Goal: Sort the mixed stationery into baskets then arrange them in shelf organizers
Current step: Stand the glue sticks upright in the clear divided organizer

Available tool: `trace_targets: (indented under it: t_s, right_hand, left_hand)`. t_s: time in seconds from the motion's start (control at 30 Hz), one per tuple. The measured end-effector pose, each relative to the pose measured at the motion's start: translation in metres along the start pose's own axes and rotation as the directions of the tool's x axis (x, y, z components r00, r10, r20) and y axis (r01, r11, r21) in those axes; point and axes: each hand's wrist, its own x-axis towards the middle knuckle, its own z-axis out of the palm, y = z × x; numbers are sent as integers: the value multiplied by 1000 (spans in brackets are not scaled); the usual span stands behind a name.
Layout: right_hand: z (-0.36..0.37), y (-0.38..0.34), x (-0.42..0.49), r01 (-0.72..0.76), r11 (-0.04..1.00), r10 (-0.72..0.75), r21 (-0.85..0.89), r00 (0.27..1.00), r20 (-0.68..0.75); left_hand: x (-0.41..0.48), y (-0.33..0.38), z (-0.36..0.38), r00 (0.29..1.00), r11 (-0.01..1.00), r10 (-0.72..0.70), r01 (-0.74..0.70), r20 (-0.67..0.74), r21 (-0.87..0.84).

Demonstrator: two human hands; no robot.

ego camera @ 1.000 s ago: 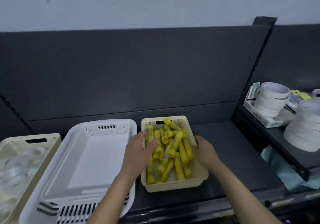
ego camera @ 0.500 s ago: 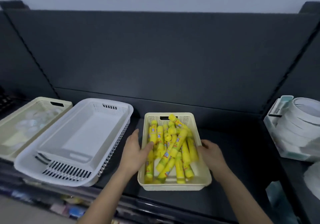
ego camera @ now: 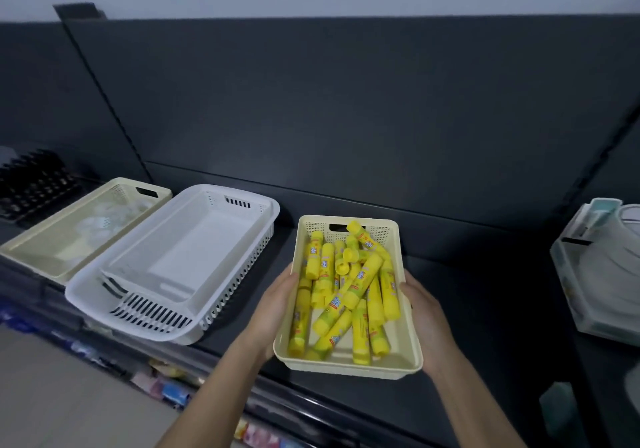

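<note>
The cream basket [ego camera: 346,366], gripped by the left hand [ego camera: 273,312] and the right hand [ego camera: 424,319], looks like smooth, matt plastic, with fine mesh holes high on its walls. The glue sticks [ego camera: 360,278] in it are glossy yellow plastic with printed labels. Left of the left hand, the white basket [ego camera: 194,250] is smooth plastic with a faint sheen and slotted sides. Under both hands the shelf [ego camera: 485,326] looks like dark, matt painted metal, as does the back panel [ego camera: 346,118] beyond them. Right of the right hand, the box [ego camera: 588,309] is frosted, translucent plastic.
</note>
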Motion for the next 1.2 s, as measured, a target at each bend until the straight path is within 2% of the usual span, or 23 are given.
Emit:
trace_targets:
  t_s: [0.2,0.37,0.53,0.73,0.93,1.07,1.2]
  right_hand:
    - [14,-25,-19,55,998,-53,-29,997,54]
    - [43,-59,-42,179,977,-168,-119,981,92]
    - [85,-74,-58,228,972,-219,-52,967,130]
    - [170,-63,-87,263,963,-232,-59,920,315]
    - [268,-26,-115,260,962,-214,-89,912,349]
    - [344,11,-138,247,957,-164,-150,892,421]
    - [401,48,-155,214,968,-133,-132,882,452]
  left_hand:
    - [-17,20,-5,991,991,85,-74,-100,109]
    - [-42,51,-14,973,985,164,-153,-160,77]
    - [-77,80,-44,940,967,253,-245,-227,63]
    - [-134,95,-114,893,952,307,-290,-329,100]
    - [-198,105,-204,839,953,301,-280,-453,114]
    - [-250,98,-276,793,961,273,-254,-545,111]
    - [-293,89,-327,754,965,252,-244,-606,97]
